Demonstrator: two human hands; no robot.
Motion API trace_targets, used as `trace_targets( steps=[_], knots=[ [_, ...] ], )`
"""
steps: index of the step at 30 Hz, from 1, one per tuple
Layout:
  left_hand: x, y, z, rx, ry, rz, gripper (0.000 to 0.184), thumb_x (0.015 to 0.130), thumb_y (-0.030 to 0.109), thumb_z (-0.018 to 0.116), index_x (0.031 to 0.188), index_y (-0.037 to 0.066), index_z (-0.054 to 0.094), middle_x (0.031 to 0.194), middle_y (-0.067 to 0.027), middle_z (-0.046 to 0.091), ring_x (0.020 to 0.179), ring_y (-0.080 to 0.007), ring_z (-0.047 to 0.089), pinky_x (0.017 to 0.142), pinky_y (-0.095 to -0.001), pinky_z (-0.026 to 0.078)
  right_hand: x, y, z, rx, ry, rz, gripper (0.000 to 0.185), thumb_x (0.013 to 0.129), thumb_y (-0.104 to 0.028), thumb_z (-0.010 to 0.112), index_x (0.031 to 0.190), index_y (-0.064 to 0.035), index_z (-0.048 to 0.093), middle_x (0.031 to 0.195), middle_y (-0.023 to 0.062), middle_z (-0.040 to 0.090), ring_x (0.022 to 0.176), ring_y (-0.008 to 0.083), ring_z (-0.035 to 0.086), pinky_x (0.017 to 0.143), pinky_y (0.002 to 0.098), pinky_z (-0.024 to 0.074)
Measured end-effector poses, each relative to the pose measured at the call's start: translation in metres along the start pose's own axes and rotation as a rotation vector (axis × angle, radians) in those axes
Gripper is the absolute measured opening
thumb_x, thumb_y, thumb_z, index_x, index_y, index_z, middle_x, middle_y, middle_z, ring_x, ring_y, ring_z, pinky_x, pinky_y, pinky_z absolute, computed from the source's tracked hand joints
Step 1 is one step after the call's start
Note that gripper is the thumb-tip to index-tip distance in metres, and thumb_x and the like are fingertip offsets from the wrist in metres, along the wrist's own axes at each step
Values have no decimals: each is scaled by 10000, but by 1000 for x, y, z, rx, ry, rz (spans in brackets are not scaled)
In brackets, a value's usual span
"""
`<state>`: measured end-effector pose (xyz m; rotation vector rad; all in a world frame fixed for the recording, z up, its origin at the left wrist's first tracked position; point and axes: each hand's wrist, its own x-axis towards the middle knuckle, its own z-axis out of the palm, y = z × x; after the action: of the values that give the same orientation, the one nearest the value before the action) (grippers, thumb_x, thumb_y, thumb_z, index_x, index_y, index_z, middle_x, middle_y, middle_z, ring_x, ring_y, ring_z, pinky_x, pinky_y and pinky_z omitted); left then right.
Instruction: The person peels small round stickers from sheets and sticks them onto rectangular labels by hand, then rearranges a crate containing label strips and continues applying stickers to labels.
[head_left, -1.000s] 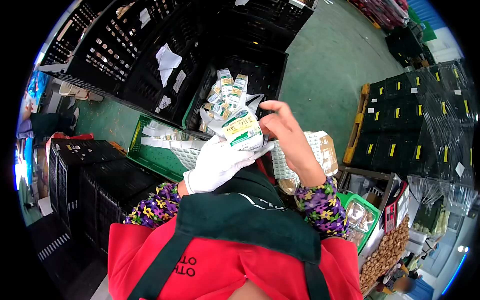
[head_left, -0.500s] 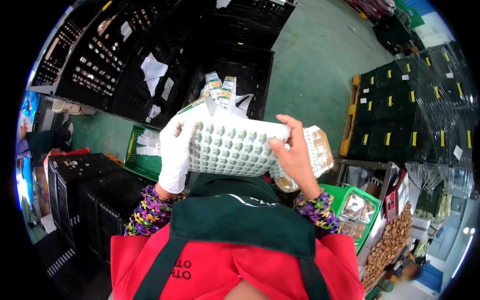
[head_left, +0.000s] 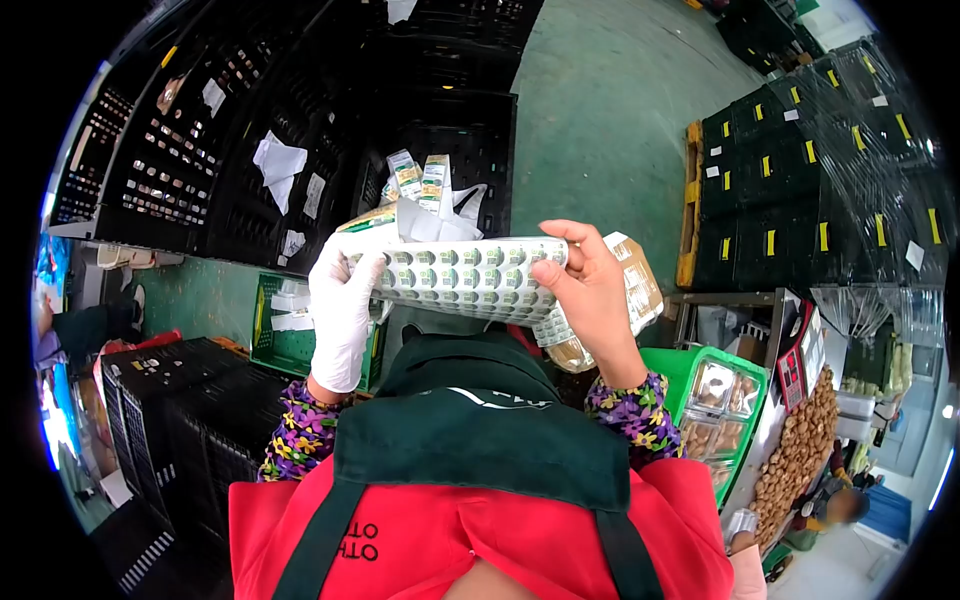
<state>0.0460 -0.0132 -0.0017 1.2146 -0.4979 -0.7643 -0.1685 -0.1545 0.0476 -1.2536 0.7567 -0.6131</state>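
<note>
Between my hands stretches a white sheet of stickers (head_left: 460,275) with rows of small green round labels. My left hand (head_left: 343,305), in a white glove, pinches its left end. Bare, my right hand (head_left: 592,290) grips the right end between thumb and fingers. Behind the sheet, a bundle of printed labels (head_left: 372,222) and a loose white paper flap stick up near the left hand. Under the right forearm shows a brown-and-white package (head_left: 630,275) in clear wrap, partly covered by that hand. Printed label rolls or strips (head_left: 434,180) lie in the black crate beyond.
Black plastic crates (head_left: 230,130) with paper tags stand ahead and left. A green crate (head_left: 275,345) sits at left. To the right are a green crate with clear-lidded packs (head_left: 705,425), a red calculator-like device (head_left: 792,375), mushrooms (head_left: 795,465) and wrapped stacked crates (head_left: 760,200).
The sticker sheet has tilted away or folded, so fewer rows show and its lower edge sits higher. Both hands keep their hold. The view has shifted slightly.
</note>
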Motion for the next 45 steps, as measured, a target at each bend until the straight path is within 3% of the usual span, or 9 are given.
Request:
trace_targets(
  steps=[10,16,21,24,31,33,35,39,45],
  knots=[
    [-2,14,9,80,51,-45,147,874,-1,591,1013,-6,639,905,-46,680,779,-76,610,734,-224,487,3,14,4,172,44,101,149,892,-82,645,967,15,560,863,75,678,752,78,601,682,209,472],
    [-5,5,14,69,208,-13,102,894,56,615,966,-5,652,872,-31,671,738,-44,578,688,-192,460,-4,8,13,-199,156,-69,372,954,-282,581,700,-22,501,646,-71,440,639,22,343,525,213,305],
    [-3,13,7,130,152,57,101,881,23,617,965,-13,660,888,-35,677,771,-52,591,718,-196,466,6,-6,-3,-531,66,-4,212,913,-224,623,828,-33,589,660,-31,482,644,67,449,551,240,379],
    [-5,14,5,187,28,145,128,863,-19,615,977,-13,673,906,-30,684,807,-62,603,743,-204,465,18,-22,-5,-1013,-35,-673,241,738,-77,706,972,-58,651,794,68,600,826,283,595,707,376,476],
    [-5,17,5,163,71,93,119,865,6,625,973,-13,672,891,-43,683,775,-62,608,716,-202,472,19,-17,-2,-1103,-273,-721,130,757,-35,688,872,-49,630,813,85,605,781,259,591,665,331,472],
    [-1,16,3,123,140,-33,116,866,29,636,969,-11,673,882,-47,682,750,-62,610,691,-205,478,18,-9,-1,-818,-114,-828,48,811,-30,654,825,-36,608,794,67,604,738,193,592,637,296,464],
    [-4,10,6,156,46,36,100,851,64,663,924,-1,683,856,-37,687,747,-86,624,681,-221,489,19,-21,5,-201,32,-104,53,913,-80,591,886,-52,554,829,-2,596,741,59,541,709,271,499],
    [-13,12,24,490,-279,289,67,799,53,681,853,24,708,856,-65,702,773,-140,659,693,-269,500,37,-28,36,249,-253,217,78,926,-135,591,906,-72,549,775,-46,513,668,32,474,793,269,494],
    [-28,4,34,624,-594,315,90,766,79,725,850,50,713,876,-63,720,836,-189,679,757,-292,520,79,-34,63,299,-133,-44,57,893,-72,616,891,-17,602,811,16,620,734,70,554,681,233,469]
  ],
)
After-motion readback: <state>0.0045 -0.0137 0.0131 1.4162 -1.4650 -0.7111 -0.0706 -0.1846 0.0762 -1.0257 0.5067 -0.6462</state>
